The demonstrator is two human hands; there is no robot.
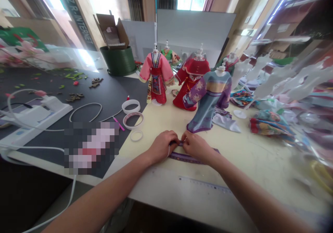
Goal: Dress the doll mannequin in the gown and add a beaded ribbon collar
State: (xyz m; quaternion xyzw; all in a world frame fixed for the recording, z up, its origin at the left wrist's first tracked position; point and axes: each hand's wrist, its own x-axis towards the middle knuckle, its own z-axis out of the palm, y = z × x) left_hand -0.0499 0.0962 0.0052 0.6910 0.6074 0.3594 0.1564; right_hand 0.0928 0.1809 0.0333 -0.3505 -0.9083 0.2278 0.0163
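Pinching a purple patterned ribbon (186,157) between closed fingers, the left hand (162,146) and right hand (197,147) meet above it, its long axis running sideways across the cream worktable (241,163) before the person.

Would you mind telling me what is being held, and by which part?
The left hand and right hand pinch a purple patterned ribbon at a raised stretch, between their fingertips.
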